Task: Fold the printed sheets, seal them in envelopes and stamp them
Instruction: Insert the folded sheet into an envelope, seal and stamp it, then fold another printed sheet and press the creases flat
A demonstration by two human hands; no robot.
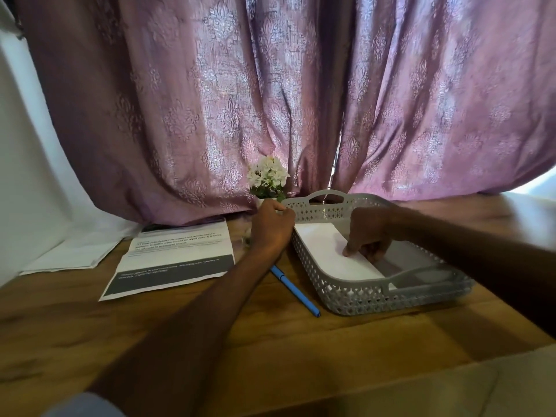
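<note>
A single head-worn wide-angle camera looks forward and down from the person's own seat at the desk (270, 341), close above both forearms, facing a curtain (270, 100) hanging behind its far edge.

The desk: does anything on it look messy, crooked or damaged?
Nothing is spilled or broken. The printed sheet lies askew to the table edge, and the blue pen sits diagonally beside the grey basket. Ordinary work clutter.

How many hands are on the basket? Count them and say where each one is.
2. The left hand grips the basket at its far left rim. The right hand reaches inside, fingertips pressing on the white envelope lying in it.
</note>
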